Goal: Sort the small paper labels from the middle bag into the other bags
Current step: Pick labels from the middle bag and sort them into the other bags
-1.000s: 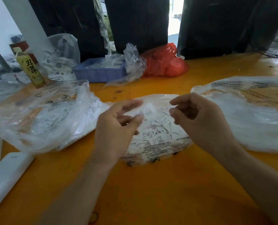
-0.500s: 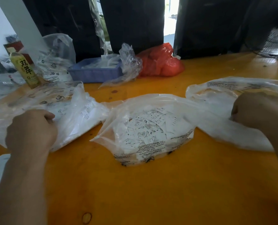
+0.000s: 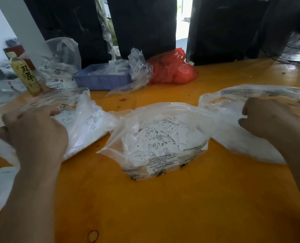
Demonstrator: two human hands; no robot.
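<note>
- The left hand (image 3: pixel 35 135) is resting on the left bag (image 3: pixel 86 123), fingers curled (grip unclear).
- The right hand (image 3: pixel 266 120) is curling over the right bag (image 3: pixel 233 137); I cannot tell what it holds.
- The paper labels (image 3: pixel 159 141) are lying in the middle bag (image 3: pixel 163 113) on the orange counter (image 3: pixel 163 207).

left hand (image 3: pixel 35 130): bare, no sleeve | right hand (image 3: pixel 266 118): bare, no sleeve
</note>
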